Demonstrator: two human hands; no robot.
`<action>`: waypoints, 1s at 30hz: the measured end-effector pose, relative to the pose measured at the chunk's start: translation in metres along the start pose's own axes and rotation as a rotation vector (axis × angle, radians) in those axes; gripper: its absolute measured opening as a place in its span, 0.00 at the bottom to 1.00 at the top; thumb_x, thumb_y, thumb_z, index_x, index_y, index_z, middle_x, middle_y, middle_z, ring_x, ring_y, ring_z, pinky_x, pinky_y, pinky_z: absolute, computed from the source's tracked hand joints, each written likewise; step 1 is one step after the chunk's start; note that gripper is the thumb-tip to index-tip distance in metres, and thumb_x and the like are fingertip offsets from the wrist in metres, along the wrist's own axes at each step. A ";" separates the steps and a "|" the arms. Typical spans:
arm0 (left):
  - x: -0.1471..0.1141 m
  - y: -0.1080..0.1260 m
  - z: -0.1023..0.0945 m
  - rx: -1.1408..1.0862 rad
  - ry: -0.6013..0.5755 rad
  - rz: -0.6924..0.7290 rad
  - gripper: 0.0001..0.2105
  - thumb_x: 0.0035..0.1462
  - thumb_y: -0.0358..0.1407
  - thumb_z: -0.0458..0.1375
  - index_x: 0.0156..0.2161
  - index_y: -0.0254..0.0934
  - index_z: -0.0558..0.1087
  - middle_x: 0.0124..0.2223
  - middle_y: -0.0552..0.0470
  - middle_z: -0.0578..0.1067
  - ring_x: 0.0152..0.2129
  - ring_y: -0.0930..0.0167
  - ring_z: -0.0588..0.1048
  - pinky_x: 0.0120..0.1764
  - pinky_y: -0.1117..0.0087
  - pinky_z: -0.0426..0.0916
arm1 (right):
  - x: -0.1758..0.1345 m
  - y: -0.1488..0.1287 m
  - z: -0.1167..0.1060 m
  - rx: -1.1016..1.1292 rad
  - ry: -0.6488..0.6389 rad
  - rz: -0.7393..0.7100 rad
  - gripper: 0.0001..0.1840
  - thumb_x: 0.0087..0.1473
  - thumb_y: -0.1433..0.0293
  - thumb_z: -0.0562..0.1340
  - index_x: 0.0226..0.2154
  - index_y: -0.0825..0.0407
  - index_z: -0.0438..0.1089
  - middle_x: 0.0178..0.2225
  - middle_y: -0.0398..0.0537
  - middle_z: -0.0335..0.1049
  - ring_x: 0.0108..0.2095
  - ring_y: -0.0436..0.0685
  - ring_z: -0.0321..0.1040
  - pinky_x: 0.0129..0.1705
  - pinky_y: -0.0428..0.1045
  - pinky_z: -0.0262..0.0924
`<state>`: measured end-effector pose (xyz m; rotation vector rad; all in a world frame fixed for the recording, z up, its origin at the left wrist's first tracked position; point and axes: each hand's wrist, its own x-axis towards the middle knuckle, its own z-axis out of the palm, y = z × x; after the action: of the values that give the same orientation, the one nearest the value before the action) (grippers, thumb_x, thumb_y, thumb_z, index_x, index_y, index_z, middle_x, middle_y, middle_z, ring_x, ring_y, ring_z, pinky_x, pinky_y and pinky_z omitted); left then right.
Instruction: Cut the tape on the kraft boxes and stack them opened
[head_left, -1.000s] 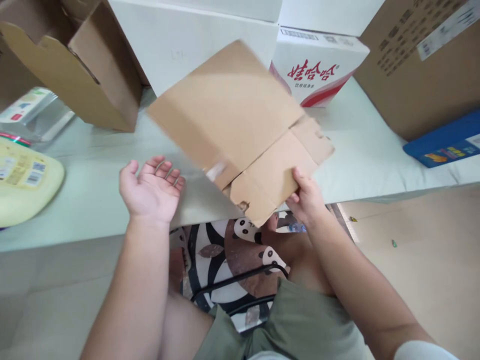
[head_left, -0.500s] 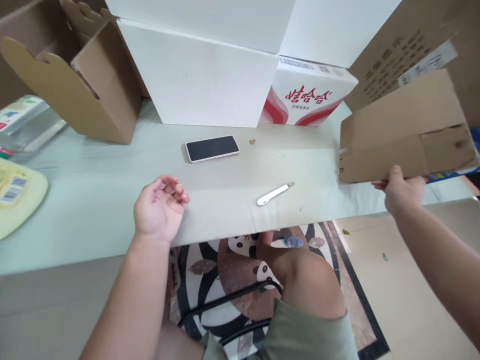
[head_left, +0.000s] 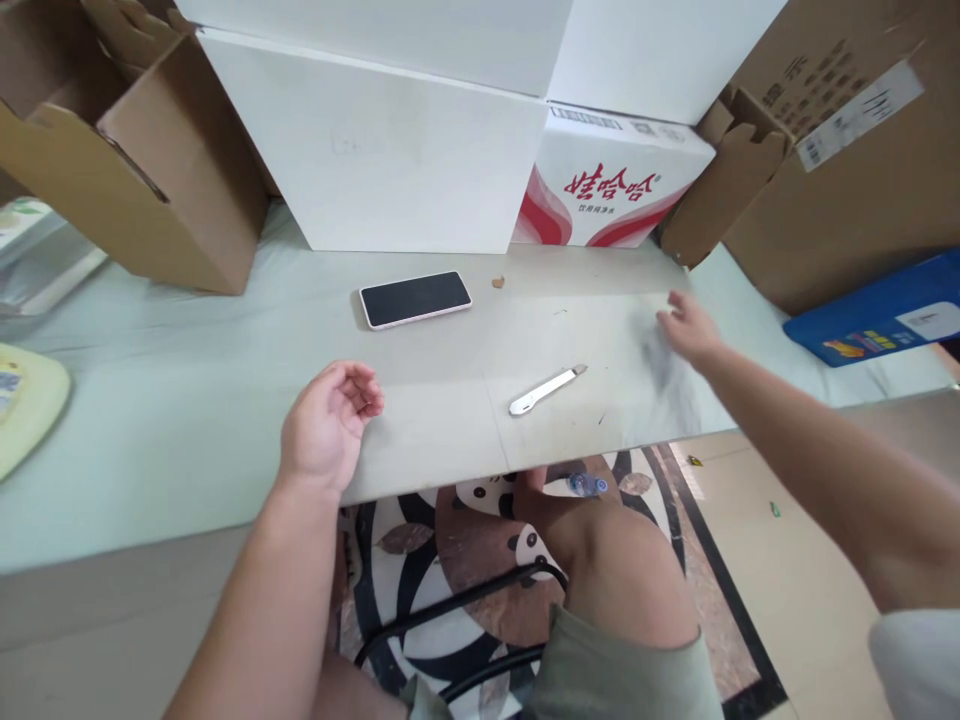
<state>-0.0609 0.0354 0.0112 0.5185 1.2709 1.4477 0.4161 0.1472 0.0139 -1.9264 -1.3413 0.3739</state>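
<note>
My left hand (head_left: 330,425) rests over the near edge of the table, palm turned up, fingers loosely curled with nothing in them. Over the right part of the table my right hand (head_left: 688,328) is empty, its fingers slightly apart and a little blurred. Behind it an open-topped brown cardboard box (head_left: 724,185) stands beside the white and red box (head_left: 611,190). Between my hands lies a utility knife (head_left: 547,390) with a white handle, its tip pointing right. A phone (head_left: 416,299) with a dark screen lies farther back, beyond my left hand.
Large white boxes (head_left: 390,160) line the back. Another open cardboard box (head_left: 180,170) stands at the left, near a clear plastic container (head_left: 49,265) and a pale yellow object (head_left: 30,405). A blue package (head_left: 885,310) lies at the right, before a big carton (head_left: 847,200).
My right hand has let go of the cardboard box, which now stands at the back right, and has moved left. The blue package is uncovered. My left hand has barely moved.
</note>
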 end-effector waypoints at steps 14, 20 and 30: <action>-0.041 -0.037 0.013 1.408 -0.211 0.362 0.13 0.60 0.36 0.55 0.46 0.39 0.79 0.59 0.40 0.75 0.61 0.53 0.70 0.65 0.50 0.63 | -0.134 0.037 0.013 -0.479 -0.091 -0.295 0.28 0.62 0.63 0.50 0.59 0.51 0.72 0.66 0.57 0.68 0.68 0.70 0.60 0.69 0.69 0.54; -0.054 -0.047 0.001 1.559 -0.031 0.507 0.21 0.64 0.38 0.52 0.59 0.39 0.75 0.67 0.39 0.69 0.67 0.50 0.63 0.68 0.44 0.56 | -0.136 0.036 0.011 -0.505 -0.097 -0.279 0.28 0.62 0.65 0.50 0.61 0.50 0.70 0.67 0.55 0.66 0.69 0.68 0.58 0.70 0.68 0.52; -0.058 -0.057 0.004 1.620 0.004 0.571 0.23 0.63 0.37 0.50 0.61 0.37 0.73 0.66 0.36 0.69 0.66 0.50 0.63 0.67 0.44 0.53 | -0.138 0.031 0.010 -0.538 -0.103 -0.277 0.30 0.59 0.67 0.51 0.61 0.52 0.71 0.67 0.56 0.66 0.69 0.68 0.60 0.69 0.67 0.53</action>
<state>-0.0147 -0.0242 -0.0203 2.0282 2.2340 0.4674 0.3750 0.0218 -0.0386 -2.1170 -1.8941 -0.0355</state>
